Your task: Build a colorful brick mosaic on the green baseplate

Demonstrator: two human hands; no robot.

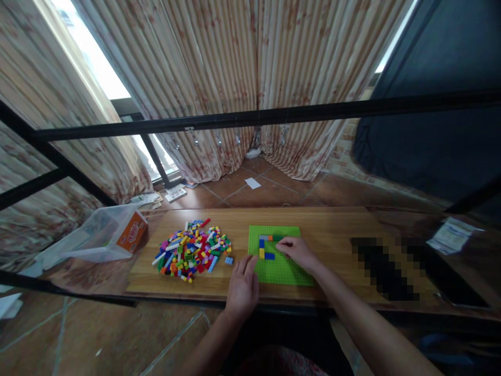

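Note:
A green studded baseplate (pixel 284 274) lies on the wooden table in front of me. Toy bricks on it form an angular outline: a grey brick (pixel 264 237), an orange one and a dark green one along the top, a yellow brick (pixel 262 254) at the side, and a blue brick (pixel 270 256) at the bottom. My right hand (pixel 298 253) is over the plate's right half, thumb and fingertips pinched beside the outline; whatever is between them is too small to make out. My left hand (pixel 243 288) rests at the plate's left edge, fingers stretched out, apparently holding nothing.
A heap of mixed toy bricks (pixel 191 249) spreads over the table's left part, with a loose light blue brick (pixel 229 260) beside it. Farther left stands a clear plastic box (pixel 104 245). A black bar (pixel 219 121) crosses beyond the table. A packet (pixel 450 235) lies far right.

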